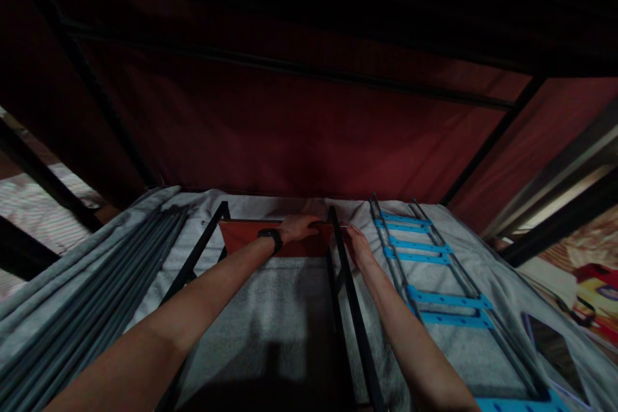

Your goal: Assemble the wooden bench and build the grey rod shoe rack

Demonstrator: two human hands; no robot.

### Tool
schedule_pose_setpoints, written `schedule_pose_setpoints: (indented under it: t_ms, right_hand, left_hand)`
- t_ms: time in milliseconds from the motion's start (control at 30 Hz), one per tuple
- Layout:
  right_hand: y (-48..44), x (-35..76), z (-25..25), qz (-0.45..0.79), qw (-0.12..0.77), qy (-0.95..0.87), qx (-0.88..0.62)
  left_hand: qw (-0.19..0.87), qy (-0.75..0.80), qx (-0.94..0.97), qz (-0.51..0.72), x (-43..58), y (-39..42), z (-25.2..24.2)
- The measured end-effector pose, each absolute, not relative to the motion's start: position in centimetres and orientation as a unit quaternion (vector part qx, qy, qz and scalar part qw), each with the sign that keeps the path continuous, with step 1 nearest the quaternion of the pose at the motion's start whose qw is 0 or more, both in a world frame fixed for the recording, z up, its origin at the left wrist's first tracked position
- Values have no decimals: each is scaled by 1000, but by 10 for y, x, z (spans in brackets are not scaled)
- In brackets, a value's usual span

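My left hand [297, 228], with a black watch on its wrist, grips the upper part of a reddish-brown board [246, 238]. The board sits crosswise between the two side rails of a black metal frame [355, 309]. On the outer side of the right rail is my right hand [358, 246], its fingertips together at a thin shiny metal piece, like a screw, beside the rail. Dim light hides the exact grip. A similar thin metal piece [205, 223] sticks out past the left rail.
Several dark grey tubes [106, 290] lie in a bundle at left on the grey cloth [284, 309]. At right lie thin rods joined by blue crosspieces [449, 299] and a phone-like dark slab [555, 354]. Dark posts and red fabric [309, 135] enclose the far side.
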State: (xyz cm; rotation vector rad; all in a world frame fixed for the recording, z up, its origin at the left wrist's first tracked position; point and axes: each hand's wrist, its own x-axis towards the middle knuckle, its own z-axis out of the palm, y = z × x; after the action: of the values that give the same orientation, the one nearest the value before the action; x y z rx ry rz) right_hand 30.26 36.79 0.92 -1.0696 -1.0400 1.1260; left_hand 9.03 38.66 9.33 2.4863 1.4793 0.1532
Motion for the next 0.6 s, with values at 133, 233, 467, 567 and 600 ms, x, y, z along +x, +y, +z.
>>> schedule_pose_setpoints:
  t_ms: [133,233,467,567,600]
  right_hand:
    - [367,306,14,535,628,-370,-428]
    - [362,306,13,530,634,-384,-411]
    - [370,301,9,412,629,-458,-474]
    - [370,300,12,365,609,-491,-504]
    - [369,300,13,345,599,-509,-514]
  left_hand:
    - [139,507,849,50,93,384,98]
    - [135,487,861,56,94,384,99]
    - [183,472,859,74,99,395,92]
    - [208,479,849,81,99,400,88]
    - [215,477,847,86,98,401,87]
